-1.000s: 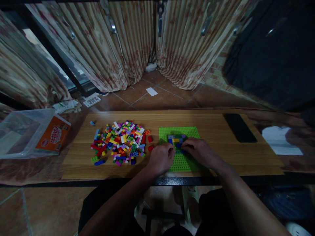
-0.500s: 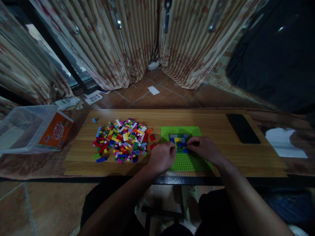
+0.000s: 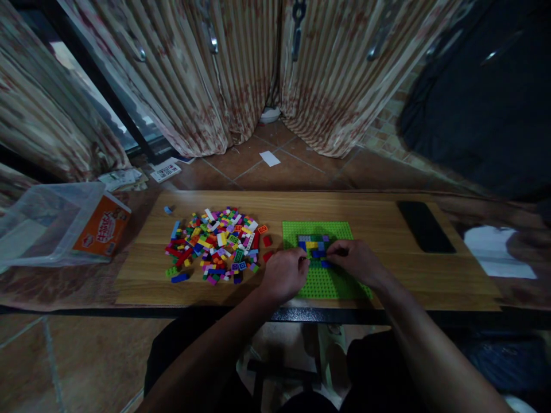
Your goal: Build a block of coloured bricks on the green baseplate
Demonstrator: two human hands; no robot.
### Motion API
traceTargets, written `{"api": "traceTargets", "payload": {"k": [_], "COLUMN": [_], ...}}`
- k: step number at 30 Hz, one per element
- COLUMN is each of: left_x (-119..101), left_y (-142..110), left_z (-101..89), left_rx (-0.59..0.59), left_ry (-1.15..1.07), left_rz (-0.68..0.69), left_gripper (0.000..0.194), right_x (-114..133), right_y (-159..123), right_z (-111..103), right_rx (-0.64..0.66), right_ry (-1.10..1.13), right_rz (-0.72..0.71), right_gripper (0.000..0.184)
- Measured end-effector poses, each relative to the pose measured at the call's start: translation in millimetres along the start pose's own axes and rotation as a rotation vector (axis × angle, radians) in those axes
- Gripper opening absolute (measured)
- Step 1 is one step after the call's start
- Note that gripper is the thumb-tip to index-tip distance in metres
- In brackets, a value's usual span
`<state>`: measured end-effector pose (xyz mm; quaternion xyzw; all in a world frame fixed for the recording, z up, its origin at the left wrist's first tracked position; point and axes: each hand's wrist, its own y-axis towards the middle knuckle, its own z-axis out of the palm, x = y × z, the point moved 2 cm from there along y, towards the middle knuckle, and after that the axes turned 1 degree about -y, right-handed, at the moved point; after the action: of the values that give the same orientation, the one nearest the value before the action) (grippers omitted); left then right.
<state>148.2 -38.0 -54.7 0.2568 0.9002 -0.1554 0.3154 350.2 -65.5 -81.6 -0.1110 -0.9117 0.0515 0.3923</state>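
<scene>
Honestly, the brick build [image 3: 315, 245] looks light and stiff, best pinched by its sides, toward the far edge of the green baseplate [image 3: 329, 287]. My left hand [image 3: 284, 276] and right hand [image 3: 356, 261] are curled around it; can't tell if either's gripping. Loose bricks [image 3: 217, 244] sit nearer the table's [image 3: 387, 292] left edge; my fingers crowd access.
</scene>
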Motion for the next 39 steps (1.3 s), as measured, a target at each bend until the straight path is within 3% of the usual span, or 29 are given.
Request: {"api": "traceTargets", "payload": {"k": [17,22,27,31,35,39], "left_x": [12.3,15.2,12.7,9.1,6.7,4.2], "left_y": [8.0,12.7,14.9,15.3,14.0,10.9], "left_z": [-1.6,1.6,8.3,14.8,16.1,9.8], "left_rx": [-0.138,-0.156,-0.199,-0.237,-0.239,-0.203], "left_ry": [-0.087,-0.325,-0.567,-0.678,-0.649,-0.432], "left_rz": [-0.028,-0.01,-0.005,-0.011,-0.048,-0.121], "left_gripper": [0.019,0.023,0.026,0.026,0.03,0.035], "right_x": [0.0,13.0,31.0,36.8,35.2,31.3], "right_y": [3.3,-0.3,-4.6,-5.2,-2.8,0.7], "right_z": [-2.3,-3.3,15.1,24.3,21.6,10.2], "right_rx": [-0.011,-0.086,-0.028,-0.069,-0.117,-0.213], "right_ry": [0.045,0.289,0.478,0.575,0.498,0.207], "right_rz": [-0.06,-0.131,-0.197,-0.195,-0.205,-0.269], "right_gripper": [0.009,0.018,0.027,0.025,0.023,0.016]}}
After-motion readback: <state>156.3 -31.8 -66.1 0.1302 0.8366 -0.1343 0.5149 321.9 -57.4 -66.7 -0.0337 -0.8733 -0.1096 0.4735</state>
